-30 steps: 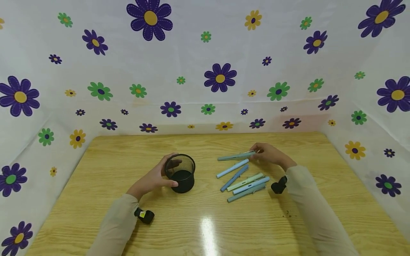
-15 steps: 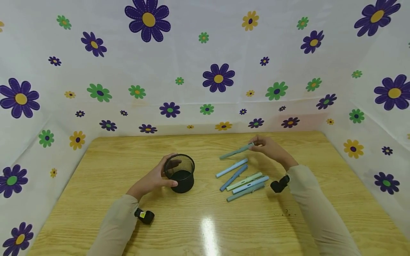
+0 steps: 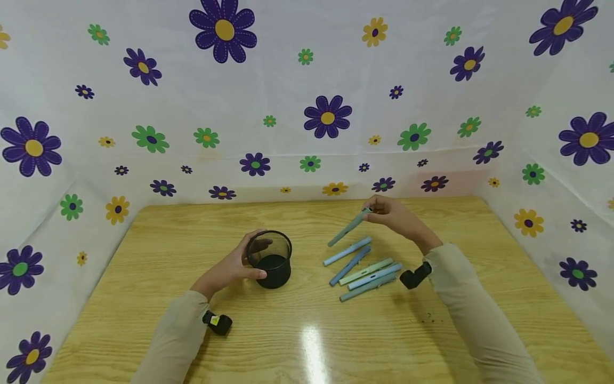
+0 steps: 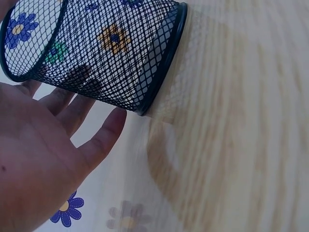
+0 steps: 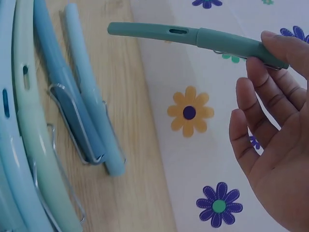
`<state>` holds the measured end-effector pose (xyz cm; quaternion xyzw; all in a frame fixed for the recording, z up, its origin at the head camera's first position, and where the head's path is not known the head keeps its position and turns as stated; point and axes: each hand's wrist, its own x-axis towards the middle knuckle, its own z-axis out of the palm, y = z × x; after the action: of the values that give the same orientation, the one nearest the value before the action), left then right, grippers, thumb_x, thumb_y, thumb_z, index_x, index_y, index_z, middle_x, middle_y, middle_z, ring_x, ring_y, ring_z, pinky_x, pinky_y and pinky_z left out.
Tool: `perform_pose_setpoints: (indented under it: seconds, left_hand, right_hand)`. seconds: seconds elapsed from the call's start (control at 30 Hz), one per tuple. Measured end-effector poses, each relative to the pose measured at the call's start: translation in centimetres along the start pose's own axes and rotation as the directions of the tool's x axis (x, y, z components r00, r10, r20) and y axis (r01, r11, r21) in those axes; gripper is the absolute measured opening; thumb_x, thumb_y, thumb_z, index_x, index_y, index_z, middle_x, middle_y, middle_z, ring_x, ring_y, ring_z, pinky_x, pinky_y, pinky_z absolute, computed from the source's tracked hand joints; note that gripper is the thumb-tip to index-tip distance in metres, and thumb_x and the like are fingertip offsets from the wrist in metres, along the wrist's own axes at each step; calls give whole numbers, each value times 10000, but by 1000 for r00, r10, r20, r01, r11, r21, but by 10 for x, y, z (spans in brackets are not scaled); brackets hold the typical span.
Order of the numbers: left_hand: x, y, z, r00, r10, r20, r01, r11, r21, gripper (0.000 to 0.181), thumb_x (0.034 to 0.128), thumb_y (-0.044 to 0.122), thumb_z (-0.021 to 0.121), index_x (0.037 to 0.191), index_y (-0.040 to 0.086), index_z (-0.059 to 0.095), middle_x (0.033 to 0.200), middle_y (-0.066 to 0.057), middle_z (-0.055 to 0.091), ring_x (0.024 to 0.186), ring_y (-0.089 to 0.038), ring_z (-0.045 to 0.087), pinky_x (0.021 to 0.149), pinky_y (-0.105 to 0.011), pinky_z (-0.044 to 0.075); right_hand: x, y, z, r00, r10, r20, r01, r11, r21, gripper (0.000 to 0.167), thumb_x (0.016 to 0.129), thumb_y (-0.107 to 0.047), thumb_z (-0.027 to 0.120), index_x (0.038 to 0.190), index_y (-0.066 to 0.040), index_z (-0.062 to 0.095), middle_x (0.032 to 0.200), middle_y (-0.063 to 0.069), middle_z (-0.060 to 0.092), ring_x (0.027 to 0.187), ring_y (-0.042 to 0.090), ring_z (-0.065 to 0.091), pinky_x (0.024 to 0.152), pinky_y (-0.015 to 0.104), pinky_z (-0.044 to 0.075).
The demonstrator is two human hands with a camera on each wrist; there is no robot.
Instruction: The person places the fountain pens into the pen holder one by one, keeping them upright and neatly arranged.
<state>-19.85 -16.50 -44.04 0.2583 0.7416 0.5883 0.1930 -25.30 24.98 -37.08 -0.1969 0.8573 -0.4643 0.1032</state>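
A black mesh pen holder (image 3: pixel 276 276) stands upright on the wooden table, and my left hand (image 3: pixel 227 273) grips it from the left, thumb in front and fingers behind. In the left wrist view its mesh wall (image 4: pixel 104 53) lies against my fingertips. My right hand (image 3: pixel 400 220) pinches a teal-green pen (image 3: pixel 347 229) by its clip end, between thumb and index finger, above the table's far part. The pen's other end slants down to the left; in the right wrist view the whole pen (image 5: pixel 159 33) shows, with the other fingers loosely bent below.
Several pens lie between the hands: a light blue pen (image 3: pixel 346 252), a darker blue pen (image 3: pixel 350 266), a light green pen (image 3: pixel 364 272), another light blue pen (image 3: pixel 376 277) and a green pen (image 3: pixel 366 288). A flowered cloth (image 3: pixel 288 96) walls the table's back and sides.
My right hand has lifted the teal-green pen off the table and moved slightly left and away from me, tilting the pen more steeply. The left hand and pen holder have stayed put.
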Motion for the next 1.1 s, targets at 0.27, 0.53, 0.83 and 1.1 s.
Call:
perform_pose_setpoints:
  seconds: [0.27, 0.53, 0.83, 1.1]
  left_hand:
    - [0, -2, -1, 1000, -1, 9, 1, 1000, -3, 923, 834, 227, 744, 1525, 219, 133, 1555, -182, 287, 1452, -403, 233, 1118, -666, 194]
    - [0, -1, -1, 1000, -7, 6, 7, 1000, 4, 935, 830, 218, 745, 1528, 201, 123, 1559, -177, 288, 1458, -394, 227, 1122, -662, 190]
    - [-1, 0, 2, 1000, -5, 14, 5, 1000, -12, 923, 836, 230, 738, 1527, 214, 126, 1557, -200, 276, 1455, -412, 216, 1122, -664, 186]
    - [0, -2, 0, 1000, 5, 11, -5, 1000, -24, 938, 832, 215, 745, 1530, 200, 119, 1556, -184, 285, 1456, -404, 216, 1123, -655, 201]
  right_hand:
    - [-2, -17, 1, 997, -59, 45, 57, 997, 44, 177, 962, -192, 591, 1070, -56, 561, 972, 47, 607, 882, 125, 600, 857, 301, 498]
    - [2, -39, -2, 985, -165, 47, 157, 978, 140, 130, 957, -96, 579, 1057, -16, 559, 853, -37, 597, 787, 159, 553, 725, 247, 494]
    - [2, -66, -2, 979, -192, 64, 184, 976, 113, 184, 953, -81, 581, 1086, 42, 548, 881, 22, 585, 785, 138, 547, 732, 239, 498]
    - [11, -89, -2, 976, -188, 111, 179, 980, 88, 187, 946, -65, 580, 1097, 39, 545, 868, 21, 589, 775, 170, 551, 733, 248, 490]
